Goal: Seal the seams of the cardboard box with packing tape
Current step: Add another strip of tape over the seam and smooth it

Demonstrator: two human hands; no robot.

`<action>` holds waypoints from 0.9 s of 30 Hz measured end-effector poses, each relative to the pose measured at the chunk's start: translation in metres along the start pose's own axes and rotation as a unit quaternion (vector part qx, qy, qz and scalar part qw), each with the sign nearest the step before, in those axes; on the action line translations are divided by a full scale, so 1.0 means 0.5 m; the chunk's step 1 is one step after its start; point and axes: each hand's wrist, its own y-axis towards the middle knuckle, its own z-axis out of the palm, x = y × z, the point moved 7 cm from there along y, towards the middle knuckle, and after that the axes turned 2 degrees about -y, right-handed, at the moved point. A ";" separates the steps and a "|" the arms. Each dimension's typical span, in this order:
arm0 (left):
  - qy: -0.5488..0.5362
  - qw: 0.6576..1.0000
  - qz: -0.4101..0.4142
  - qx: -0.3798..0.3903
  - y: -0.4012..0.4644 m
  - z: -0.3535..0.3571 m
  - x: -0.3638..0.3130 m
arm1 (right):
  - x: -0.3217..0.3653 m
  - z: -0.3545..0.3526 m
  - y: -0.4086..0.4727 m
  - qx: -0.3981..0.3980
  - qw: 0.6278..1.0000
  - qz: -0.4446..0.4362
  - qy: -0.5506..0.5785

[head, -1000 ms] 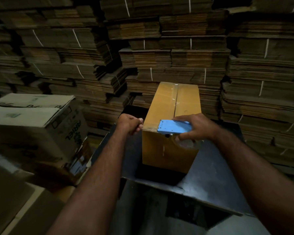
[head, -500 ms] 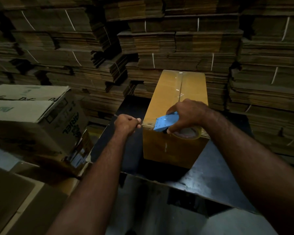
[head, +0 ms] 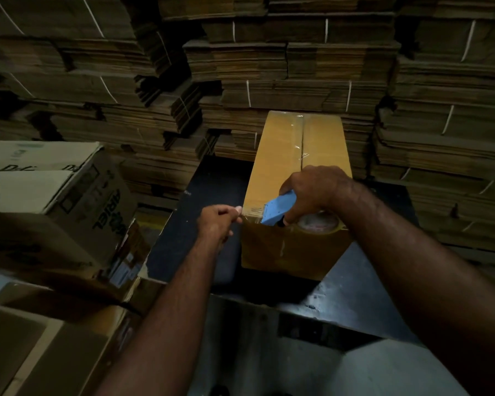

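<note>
The cardboard box (head: 292,167) stands on a dark table (head: 360,284), its top centre seam under glossy tape. At the box's near edge, the right hand (head: 312,190) grips a blue tape dispenser (head: 277,208). Left of that edge, the left hand (head: 217,221) is curled, apparently pinching the tape end.

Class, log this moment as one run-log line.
right hand: holds blue tape dispenser | left hand: pinches tape end | cardboard box: near edge
</note>
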 end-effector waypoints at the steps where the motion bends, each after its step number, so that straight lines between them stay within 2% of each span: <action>1: 0.006 1.000 0.000 0.003 0.001 -0.003 0.000 | 0.001 -0.001 -0.001 0.003 1.000 0.002 -0.001; 13: 0.112 0.991 0.078 0.016 0.009 -0.006 -0.025 | 0.011 0.002 -0.003 0.014 0.999 0.034 -0.025; 16: 0.221 0.974 0.044 0.012 0.021 -0.034 0.015 | 0.015 0.003 -0.004 0.011 0.999 0.038 -0.032; 18: 0.232 0.972 0.038 -0.022 0.011 -0.058 0.038 | 0.016 0.004 -0.004 0.007 0.998 0.041 -0.040; 20: 0.186 0.973 0.116 -0.068 -0.024 -0.066 0.011 | 0.015 0.005 -0.004 0.005 0.998 0.046 -0.039; 22: 0.112 0.968 0.220 -0.039 -0.067 -0.042 -0.033 | 0.016 0.003 -0.002 0.001 0.999 0.044 -0.031; 23: 0.098 0.965 0.243 -0.011 -0.084 -0.022 -0.041 | 0.015 0.003 -0.001 -0.001 0.999 0.043 -0.031; 27: 0.211 0.947 0.232 0.069 -0.121 0.049 -0.011 | 0.011 0.007 0.007 0.002 0.998 0.053 -0.030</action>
